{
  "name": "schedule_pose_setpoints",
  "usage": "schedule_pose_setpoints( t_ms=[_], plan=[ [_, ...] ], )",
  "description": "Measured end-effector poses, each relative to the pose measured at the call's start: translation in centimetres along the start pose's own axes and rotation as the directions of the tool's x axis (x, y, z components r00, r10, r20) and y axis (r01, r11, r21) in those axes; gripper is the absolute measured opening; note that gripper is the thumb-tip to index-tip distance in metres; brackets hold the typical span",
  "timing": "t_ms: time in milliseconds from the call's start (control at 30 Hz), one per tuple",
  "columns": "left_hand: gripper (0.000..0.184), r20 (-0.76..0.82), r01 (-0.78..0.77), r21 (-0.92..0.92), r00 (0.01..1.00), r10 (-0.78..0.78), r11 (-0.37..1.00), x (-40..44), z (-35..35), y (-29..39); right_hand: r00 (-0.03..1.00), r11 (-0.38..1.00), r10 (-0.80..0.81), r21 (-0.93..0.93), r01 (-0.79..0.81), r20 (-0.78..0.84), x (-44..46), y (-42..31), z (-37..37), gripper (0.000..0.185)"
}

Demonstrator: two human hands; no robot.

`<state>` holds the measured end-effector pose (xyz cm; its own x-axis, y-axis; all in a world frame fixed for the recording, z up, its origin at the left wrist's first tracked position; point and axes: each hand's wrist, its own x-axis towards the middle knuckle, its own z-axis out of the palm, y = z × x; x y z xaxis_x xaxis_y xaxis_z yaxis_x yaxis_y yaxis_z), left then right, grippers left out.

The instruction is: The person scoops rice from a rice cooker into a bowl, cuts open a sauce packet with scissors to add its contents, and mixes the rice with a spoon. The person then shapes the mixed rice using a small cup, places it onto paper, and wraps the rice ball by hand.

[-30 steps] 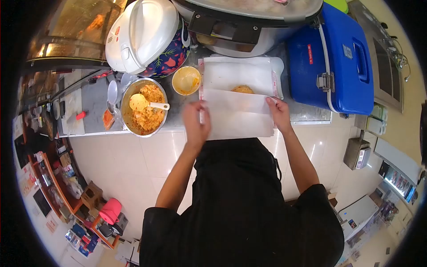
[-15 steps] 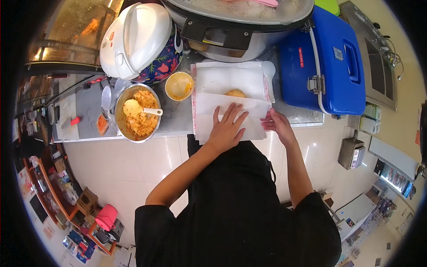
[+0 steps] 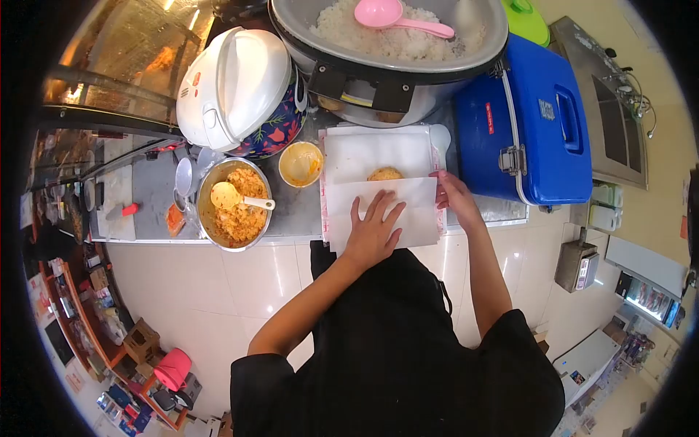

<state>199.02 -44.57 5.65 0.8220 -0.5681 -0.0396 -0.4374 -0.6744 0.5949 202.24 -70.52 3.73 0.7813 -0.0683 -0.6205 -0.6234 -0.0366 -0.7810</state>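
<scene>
A stack of white wrapping paper with pink print at its edges lies on the counter. The near part of the top sheet, a paper flap, is folded over a mound of orange-tinted rice, whose far edge peeks out. My left hand rests flat on this flap, fingers spread. At the flap's right corner, my right hand pinches the paper between thumb and fingers. To the left are a steel bowl of orange rice with a white-handled scoop in it and a cream-coloured bowl with orange smears.
Behind the paper stands a large cooker of white rice with a pink ladle. A blue cooler box is on the right, a white-lidded patterned pot back left. A pale spatula lies beside the stack.
My view has tilted up, showing more of the rice cooker. My right hand has gone to the flap's corner and closed on it, and the flap's edge lies straighter. My left hand stays on the paper.
</scene>
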Motion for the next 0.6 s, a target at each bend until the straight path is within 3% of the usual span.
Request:
schedule_pose_setpoints(
  t_ms=[67,167,267,367,467,600],
  plan=[
    [0.057,-0.008,-0.009,-0.005,1.000,0.009,1.000,0.0,0.1,-0.1,0.999,0.997,-0.028,-0.072,0.030,0.028,0.8,-0.8,0.2,0.038],
    [0.057,-0.009,-0.016,-0.007,1.000,0.016,1.000,0.0,0.2,-0.2,0.957,0.952,-0.267,-0.187,0.244,-0.112,3.7,-1.4,1.9,0.025],
    [0.057,0.000,-0.025,0.007,1.000,0.025,1.000,0.1,0.4,-0.2,0.866,0.864,-0.484,-0.223,0.452,-0.122,7.9,-1.4,3.3,0.024],
    [0.057,-0.001,-0.034,0.008,0.999,0.034,0.999,0.2,0.4,-0.3,0.882,0.774,-0.455,-0.544,0.324,-0.123,8.1,-3.3,3.9,0.032],
    [0.057,-0.009,-0.038,0.002,0.999,0.038,0.999,0.5,0.0,-0.7,0.867,0.845,-0.496,-0.251,0.472,-0.040,8.1,-3.1,3.4,0.036],
    [0.057,-0.044,-0.046,-0.010,0.998,0.046,0.999,0.6,0.3,-1.1,0.902,0.892,-0.428,-0.129,0.432,0.062,7.5,-4.7,3.4,0.041]
  ],
)
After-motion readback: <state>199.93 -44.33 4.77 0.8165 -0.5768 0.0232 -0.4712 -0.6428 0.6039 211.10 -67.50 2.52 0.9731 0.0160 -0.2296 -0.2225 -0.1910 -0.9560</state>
